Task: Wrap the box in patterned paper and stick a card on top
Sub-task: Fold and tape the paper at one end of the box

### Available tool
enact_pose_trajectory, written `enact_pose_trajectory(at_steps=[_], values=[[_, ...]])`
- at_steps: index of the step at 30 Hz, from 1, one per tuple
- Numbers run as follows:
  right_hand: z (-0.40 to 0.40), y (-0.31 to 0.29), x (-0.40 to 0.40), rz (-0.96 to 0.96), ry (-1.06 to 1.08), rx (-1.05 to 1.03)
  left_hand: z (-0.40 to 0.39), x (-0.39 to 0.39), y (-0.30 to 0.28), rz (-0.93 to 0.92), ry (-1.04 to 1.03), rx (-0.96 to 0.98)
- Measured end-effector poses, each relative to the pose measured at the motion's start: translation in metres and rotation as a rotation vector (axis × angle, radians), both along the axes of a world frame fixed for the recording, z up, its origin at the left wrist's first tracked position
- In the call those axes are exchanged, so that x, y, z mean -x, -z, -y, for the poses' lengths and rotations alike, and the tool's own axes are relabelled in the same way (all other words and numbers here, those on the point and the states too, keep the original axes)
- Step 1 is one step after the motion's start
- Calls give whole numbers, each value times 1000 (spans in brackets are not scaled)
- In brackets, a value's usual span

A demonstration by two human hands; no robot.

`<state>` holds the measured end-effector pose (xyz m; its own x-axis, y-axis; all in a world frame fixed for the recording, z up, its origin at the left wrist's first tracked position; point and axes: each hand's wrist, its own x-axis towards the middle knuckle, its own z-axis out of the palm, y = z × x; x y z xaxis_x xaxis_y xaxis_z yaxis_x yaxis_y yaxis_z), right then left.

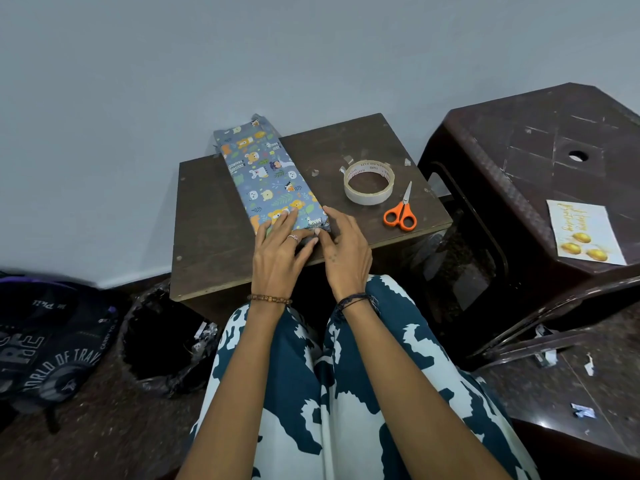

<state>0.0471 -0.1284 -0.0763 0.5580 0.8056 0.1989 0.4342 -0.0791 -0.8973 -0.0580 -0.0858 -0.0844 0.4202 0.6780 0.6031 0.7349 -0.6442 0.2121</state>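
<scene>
On box end: both hands pressing.

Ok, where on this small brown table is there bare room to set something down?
The biggest bare patch is the small brown table left of the long box in blue animal-print paper. A narrower strip lies between that box and the beige tape roll. The right side is crowded with the roll and orange-handled scissors; both hands hold the box's near end.

There was one wrapped box, one tape roll, one pair of orange-handled scissors, one card, two hands, one backpack, one bin.
</scene>
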Motion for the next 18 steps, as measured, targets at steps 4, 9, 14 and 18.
enact_pose_trajectory(at_steps=[4,9,14,18], values=[[0,-1,0,-32,-1,14,2,-1,0,31,12,-40],[0,-3,0,-59,18,35,5,-4,-3,121,6,-7],[1,-3,0,-76,19,37,8,-6,-6,147,-38,55],[0,-3,0,-85,21,40,8,-7,-3,154,-53,60]])
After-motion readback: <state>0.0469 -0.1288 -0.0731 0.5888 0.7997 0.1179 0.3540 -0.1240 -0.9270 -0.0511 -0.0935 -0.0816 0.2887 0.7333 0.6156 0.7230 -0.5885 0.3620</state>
